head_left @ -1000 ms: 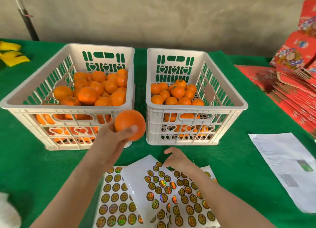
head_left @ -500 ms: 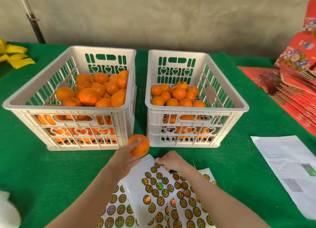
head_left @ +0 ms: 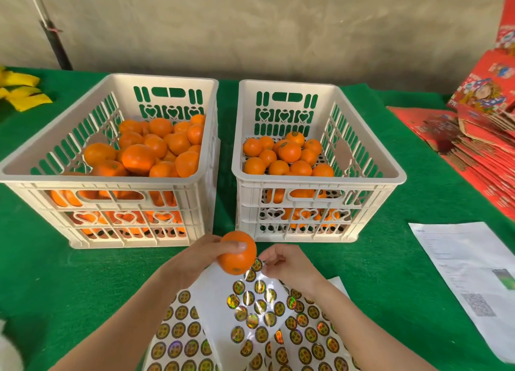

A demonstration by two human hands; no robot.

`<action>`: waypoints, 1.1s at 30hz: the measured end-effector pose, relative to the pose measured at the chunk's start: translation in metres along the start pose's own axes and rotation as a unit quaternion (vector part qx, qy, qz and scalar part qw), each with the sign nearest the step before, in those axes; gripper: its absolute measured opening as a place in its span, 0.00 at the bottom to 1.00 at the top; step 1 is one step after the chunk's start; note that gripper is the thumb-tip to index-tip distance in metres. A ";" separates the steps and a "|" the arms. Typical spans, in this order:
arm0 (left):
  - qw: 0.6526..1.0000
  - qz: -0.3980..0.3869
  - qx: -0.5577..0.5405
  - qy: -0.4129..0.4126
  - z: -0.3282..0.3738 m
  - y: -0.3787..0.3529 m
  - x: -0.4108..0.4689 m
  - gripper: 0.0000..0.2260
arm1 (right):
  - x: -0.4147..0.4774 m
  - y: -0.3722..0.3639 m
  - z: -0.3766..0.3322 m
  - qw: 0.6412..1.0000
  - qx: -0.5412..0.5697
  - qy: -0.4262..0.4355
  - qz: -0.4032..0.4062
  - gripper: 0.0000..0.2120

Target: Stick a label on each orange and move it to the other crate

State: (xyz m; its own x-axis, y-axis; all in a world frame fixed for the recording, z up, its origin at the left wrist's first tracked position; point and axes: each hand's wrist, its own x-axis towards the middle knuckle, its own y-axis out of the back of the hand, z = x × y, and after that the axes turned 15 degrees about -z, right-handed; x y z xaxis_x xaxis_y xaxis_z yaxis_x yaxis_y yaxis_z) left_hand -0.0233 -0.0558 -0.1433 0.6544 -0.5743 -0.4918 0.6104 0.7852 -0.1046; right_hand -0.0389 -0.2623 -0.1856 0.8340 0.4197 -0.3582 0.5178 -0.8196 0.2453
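Note:
My left hand grips an orange just above the label sheets, in front of the gap between the two crates. My right hand is right beside the orange, its thumb and fingers pinching a round label at the sheet's far edge. The left white crate is heaped with several oranges. The right white crate holds fewer oranges, some showing round labels on top.
A green cloth covers the table. A printed paper lies at the right. Red cardboard boxes are stacked at the far right. Yellow items lie at the far left. A dark pole leans on the wall.
My left hand has lowered the orange from crate height to just over the label sheets. My right hand has moved up to the sheet's far edge and pinched a label beside the orange.

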 end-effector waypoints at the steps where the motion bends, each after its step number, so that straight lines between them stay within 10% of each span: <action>1: 1.000 -0.001 0.004 0.003 0.002 -0.001 0.002 0.44 | -0.002 0.000 -0.001 1.000 -0.007 -0.004 -0.003 0.10; 22: 0.999 -0.039 0.020 0.005 0.004 0.001 0.016 0.46 | -0.015 -0.009 -0.003 0.980 0.163 -0.006 0.113 0.10; 33: 0.956 -0.071 -0.280 -0.040 -0.004 -0.028 0.027 0.34 | -0.019 -0.006 -0.003 0.985 0.138 0.008 0.101 0.09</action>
State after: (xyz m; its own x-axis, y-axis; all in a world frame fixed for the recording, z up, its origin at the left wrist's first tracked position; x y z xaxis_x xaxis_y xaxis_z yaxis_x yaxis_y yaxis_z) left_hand -0.0243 -0.0920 -0.1572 0.6283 -0.6831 -0.3722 0.3761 0.6856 -0.6233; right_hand -0.0574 -0.2645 -0.1778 0.9187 0.2413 -0.3126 0.2712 -0.9610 0.0551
